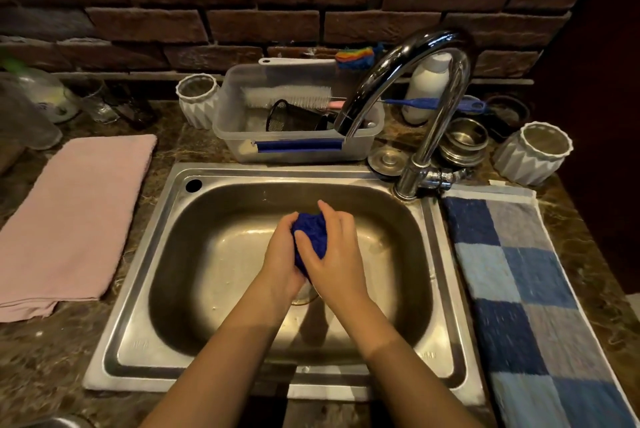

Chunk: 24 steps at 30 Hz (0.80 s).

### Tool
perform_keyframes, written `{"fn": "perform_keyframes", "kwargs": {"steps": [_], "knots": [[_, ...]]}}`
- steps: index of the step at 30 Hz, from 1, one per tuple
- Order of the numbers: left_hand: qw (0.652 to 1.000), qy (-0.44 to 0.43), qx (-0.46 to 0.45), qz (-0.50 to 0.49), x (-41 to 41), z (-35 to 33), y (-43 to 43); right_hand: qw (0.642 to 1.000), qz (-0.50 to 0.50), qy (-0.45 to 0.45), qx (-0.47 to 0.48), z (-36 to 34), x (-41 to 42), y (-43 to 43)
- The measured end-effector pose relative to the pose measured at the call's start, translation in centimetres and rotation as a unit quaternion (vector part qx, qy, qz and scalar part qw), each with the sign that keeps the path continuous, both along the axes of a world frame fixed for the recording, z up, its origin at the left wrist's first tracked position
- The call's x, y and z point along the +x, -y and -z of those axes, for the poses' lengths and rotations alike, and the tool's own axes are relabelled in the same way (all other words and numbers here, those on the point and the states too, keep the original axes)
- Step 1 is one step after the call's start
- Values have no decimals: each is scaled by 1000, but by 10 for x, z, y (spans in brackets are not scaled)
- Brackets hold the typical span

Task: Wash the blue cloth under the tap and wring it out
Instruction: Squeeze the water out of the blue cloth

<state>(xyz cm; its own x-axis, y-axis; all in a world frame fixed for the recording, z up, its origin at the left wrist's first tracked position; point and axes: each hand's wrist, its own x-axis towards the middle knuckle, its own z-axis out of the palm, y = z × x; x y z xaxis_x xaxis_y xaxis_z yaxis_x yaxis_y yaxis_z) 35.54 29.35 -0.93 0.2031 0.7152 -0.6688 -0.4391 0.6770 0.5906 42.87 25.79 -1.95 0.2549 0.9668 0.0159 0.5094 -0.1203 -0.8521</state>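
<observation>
Fingers of the left hand (282,259) and right hand (332,256) clamp around a balled-up blue cloth (310,237), held over the steel sink (145,306), forward of the curved tap (420,88) on a stone counter (52,358).

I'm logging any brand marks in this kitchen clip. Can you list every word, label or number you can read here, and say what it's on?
No text can be read here.
Sink: faint stamped marks on the front rim at left and right, too small and blurred to read.
White bottle behind the tap: no label legible.
Clear jar at far left: coloured markings, blurred.
</observation>
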Motion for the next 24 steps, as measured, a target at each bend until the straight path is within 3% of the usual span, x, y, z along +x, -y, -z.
{"fn": "perform_keyframes", "kwargs": {"steps": [5,7,13,16,24], "knots": [[975,-176,132,29,1,7,7,1000,-13,-3,14,-4,2,8],[964,-200,168,43,1,5,8,1000,-18,-2,17,-6,5,9],[991,-122,38,34,4,2,0,994,-15,109,1,-8,-9,15],[992,-125,29,5,7,4,1,993,-3,115,-6,-5,-8,8],[938,-322,127,-26,9,10,3,996,21,87,6,8,-3,-10]]}}
